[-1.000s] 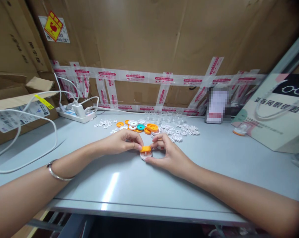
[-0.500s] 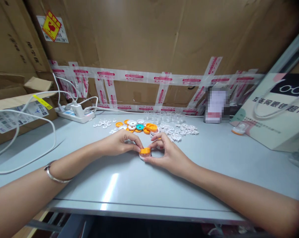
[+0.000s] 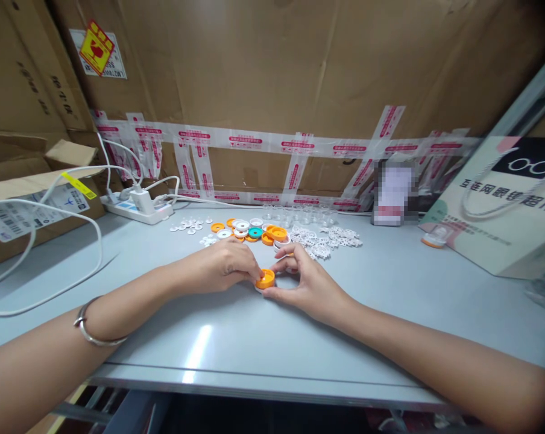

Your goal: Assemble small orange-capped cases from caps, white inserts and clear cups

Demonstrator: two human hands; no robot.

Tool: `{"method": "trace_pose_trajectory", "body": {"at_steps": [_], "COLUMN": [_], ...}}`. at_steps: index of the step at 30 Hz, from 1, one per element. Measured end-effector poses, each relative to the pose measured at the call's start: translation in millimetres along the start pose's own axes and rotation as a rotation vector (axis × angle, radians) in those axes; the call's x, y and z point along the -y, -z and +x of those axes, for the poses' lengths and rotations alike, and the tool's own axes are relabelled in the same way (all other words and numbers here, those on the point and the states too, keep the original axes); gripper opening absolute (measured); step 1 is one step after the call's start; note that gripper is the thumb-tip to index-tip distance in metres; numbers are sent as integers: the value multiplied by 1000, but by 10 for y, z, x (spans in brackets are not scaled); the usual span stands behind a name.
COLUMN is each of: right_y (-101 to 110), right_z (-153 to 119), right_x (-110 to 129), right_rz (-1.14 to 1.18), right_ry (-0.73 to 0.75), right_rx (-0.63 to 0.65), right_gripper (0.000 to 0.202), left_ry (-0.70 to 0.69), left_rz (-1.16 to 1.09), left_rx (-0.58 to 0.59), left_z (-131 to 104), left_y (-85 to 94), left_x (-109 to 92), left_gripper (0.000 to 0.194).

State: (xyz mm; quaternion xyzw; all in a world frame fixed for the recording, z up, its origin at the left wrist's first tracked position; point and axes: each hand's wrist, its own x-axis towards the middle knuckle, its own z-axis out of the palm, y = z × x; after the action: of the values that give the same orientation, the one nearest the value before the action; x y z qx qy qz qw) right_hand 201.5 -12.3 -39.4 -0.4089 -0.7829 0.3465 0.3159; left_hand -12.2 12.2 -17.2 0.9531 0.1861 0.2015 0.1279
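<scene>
Clock's centred on the little orange-and-white stack [image 3: 267, 279], 12 toward the cardboard wall [image 3: 254, 72]. From where I'm standing, 6 o'clock is the easy way in: bare tabletop [image 3: 254, 337] to the front edge, between the forearms. The left hand [image 3: 225, 265] plugs 9 and the right hand [image 3: 306, 278] plugs 3, arms trailing off to 8 and 4, so you'd be going over those. 12's jammed tbh: coloured rings [image 3: 255, 232], clear cups [image 3: 308, 214] behind. White lacy pieces [image 3: 327, 242] block 1 to 2. Past the right hand there's open room at 3 until the paper bag [image 3: 489, 241]. Around 10, cable loops [image 3: 98, 235] and a power strip [image 3: 152, 212] get in the way.
</scene>
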Motion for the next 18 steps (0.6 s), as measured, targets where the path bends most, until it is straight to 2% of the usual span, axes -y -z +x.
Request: {"method": "trace_pose_trajectory", "body": {"at_steps": [4, 9, 18], "right_y": [6, 17, -1], "right_z": [1, -7, -33], "right_x": [-6, -13, -6], "right_rz": [-21, -62, -98], "right_ry": [27, 80, 115], "right_rx": [17, 32, 12], "right_gripper": [48, 45, 42], "left_ry": [-47, -61, -77], "left_rz": [116, 187, 414], "left_rx": [43, 40, 41], "left_z": [-15, -25, 13], "left_y": [-13, -28, -55], "left_x": [-7, -17, -202], "left_gripper": [23, 23, 25]}}
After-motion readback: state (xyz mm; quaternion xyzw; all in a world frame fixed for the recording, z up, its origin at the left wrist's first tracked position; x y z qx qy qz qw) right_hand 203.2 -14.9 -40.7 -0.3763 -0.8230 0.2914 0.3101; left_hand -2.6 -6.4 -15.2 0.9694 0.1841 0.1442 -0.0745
